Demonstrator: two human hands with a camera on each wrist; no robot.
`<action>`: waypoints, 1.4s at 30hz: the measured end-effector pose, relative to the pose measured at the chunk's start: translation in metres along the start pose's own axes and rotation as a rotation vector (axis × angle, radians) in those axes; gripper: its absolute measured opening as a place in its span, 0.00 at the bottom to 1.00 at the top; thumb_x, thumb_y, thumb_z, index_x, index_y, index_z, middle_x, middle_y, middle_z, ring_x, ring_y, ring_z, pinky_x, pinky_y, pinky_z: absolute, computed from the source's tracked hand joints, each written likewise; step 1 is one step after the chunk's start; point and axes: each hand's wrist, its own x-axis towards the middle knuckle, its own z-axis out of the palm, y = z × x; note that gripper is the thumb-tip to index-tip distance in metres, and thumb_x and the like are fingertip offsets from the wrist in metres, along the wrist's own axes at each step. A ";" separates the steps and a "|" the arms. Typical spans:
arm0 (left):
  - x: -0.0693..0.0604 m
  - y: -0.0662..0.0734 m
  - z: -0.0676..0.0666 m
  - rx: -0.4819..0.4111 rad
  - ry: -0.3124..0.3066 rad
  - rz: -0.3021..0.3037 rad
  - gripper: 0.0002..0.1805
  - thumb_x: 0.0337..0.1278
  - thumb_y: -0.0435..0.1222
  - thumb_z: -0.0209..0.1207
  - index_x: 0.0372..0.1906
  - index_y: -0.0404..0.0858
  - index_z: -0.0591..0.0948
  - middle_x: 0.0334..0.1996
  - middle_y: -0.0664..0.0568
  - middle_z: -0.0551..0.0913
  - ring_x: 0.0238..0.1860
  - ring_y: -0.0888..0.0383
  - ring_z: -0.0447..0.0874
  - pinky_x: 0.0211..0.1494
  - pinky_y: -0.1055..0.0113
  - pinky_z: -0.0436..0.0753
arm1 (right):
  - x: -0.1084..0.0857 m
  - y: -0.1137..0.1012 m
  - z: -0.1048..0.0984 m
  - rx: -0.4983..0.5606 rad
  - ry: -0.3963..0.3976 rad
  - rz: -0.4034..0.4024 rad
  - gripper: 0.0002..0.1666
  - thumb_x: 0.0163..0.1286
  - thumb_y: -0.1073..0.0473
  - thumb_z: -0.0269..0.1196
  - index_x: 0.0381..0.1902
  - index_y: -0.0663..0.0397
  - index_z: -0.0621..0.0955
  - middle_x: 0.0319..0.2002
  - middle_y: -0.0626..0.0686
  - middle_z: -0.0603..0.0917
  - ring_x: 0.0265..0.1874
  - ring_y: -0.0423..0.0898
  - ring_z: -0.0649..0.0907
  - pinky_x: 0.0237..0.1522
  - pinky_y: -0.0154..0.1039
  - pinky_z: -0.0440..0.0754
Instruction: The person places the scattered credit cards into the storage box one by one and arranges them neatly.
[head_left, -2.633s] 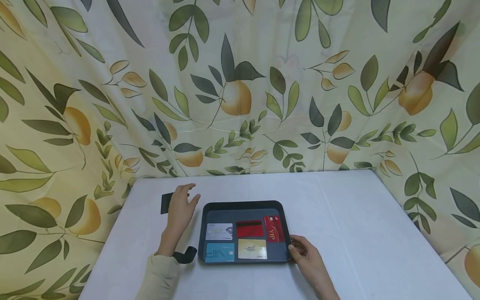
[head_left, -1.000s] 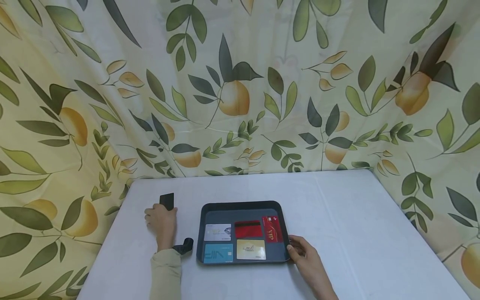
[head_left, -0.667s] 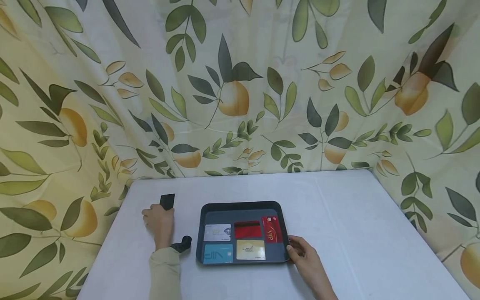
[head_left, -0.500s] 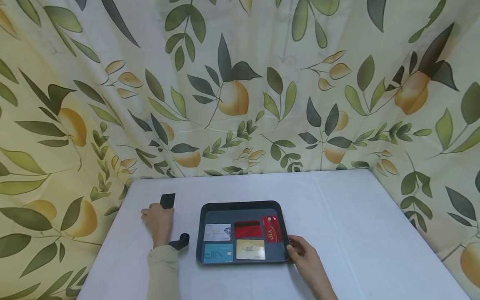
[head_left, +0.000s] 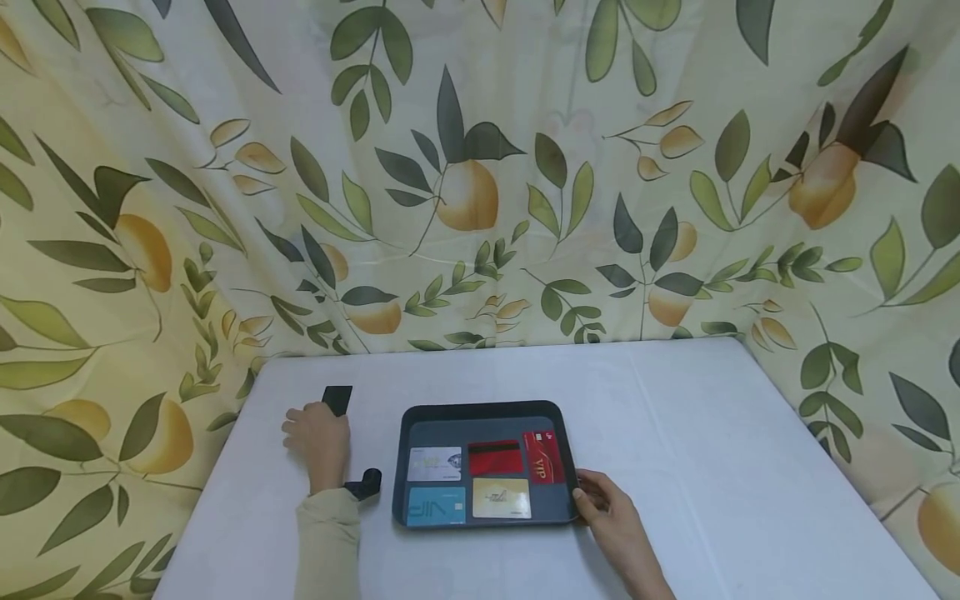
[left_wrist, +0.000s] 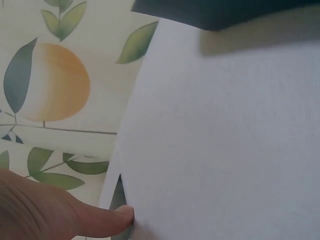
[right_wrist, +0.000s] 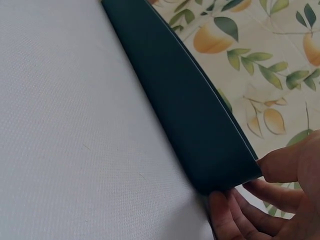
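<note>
At the table's far left, my left hand (head_left: 318,437) is at the near end of a black card (head_left: 337,399), whose far part shows beyond the knuckles. The left wrist view shows the thumb (left_wrist: 107,220) against the card's dark edge (left_wrist: 119,195); the other fingers are out of sight there. My right hand (head_left: 611,504) grips the right rim of a dark tray (head_left: 483,410) near its front corner, thumb on top and fingers beneath. Inside the tray lie a silver card (head_left: 435,464), a blue card (head_left: 436,506), a gold card (head_left: 501,497) and two red cards (head_left: 495,457), one turned upright.
A white cloth covers the table (head_left: 660,417). Behind and to the sides hangs a curtain (head_left: 480,275) printed with fruit and leaves. A black wrist camera (head_left: 365,484) sits on the left wrist, close to the tray's left side.
My left hand was beside the black card with fingers spread; it has come round to the card's near end and taken hold. The right hand and tray have stayed in place.
</note>
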 end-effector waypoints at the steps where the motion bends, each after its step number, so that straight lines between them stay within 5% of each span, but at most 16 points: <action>1: 0.000 0.001 -0.001 0.007 0.001 0.000 0.24 0.58 0.32 0.57 0.48 0.11 0.76 0.51 0.17 0.73 0.55 0.24 0.71 0.55 0.31 0.75 | 0.000 0.000 0.000 0.000 0.001 -0.001 0.24 0.77 0.63 0.60 0.68 0.65 0.76 0.61 0.67 0.82 0.51 0.50 0.85 0.44 0.40 0.87; 15: 0.005 -0.006 -0.006 -0.043 -0.046 -0.036 0.30 0.56 0.37 0.63 0.50 0.11 0.73 0.50 0.18 0.73 0.57 0.23 0.70 0.56 0.30 0.74 | 0.001 -0.001 0.000 -0.033 0.005 -0.001 0.25 0.77 0.61 0.60 0.68 0.64 0.76 0.61 0.66 0.83 0.51 0.51 0.85 0.51 0.47 0.88; 26: 0.003 -0.009 0.004 -0.143 0.037 -0.043 0.34 0.56 0.35 0.67 0.59 0.16 0.66 0.53 0.19 0.73 0.57 0.22 0.70 0.56 0.28 0.70 | 0.001 -0.001 0.000 -0.012 0.004 0.002 0.25 0.77 0.62 0.60 0.68 0.66 0.75 0.61 0.68 0.82 0.51 0.52 0.86 0.46 0.44 0.89; 42: 0.003 -0.009 0.011 -0.420 0.154 0.042 0.18 0.62 0.24 0.53 0.57 0.27 0.74 0.46 0.24 0.84 0.46 0.27 0.84 0.46 0.38 0.79 | 0.000 0.000 -0.001 0.021 -0.003 -0.010 0.25 0.76 0.64 0.60 0.67 0.67 0.76 0.60 0.67 0.83 0.48 0.48 0.85 0.42 0.38 0.88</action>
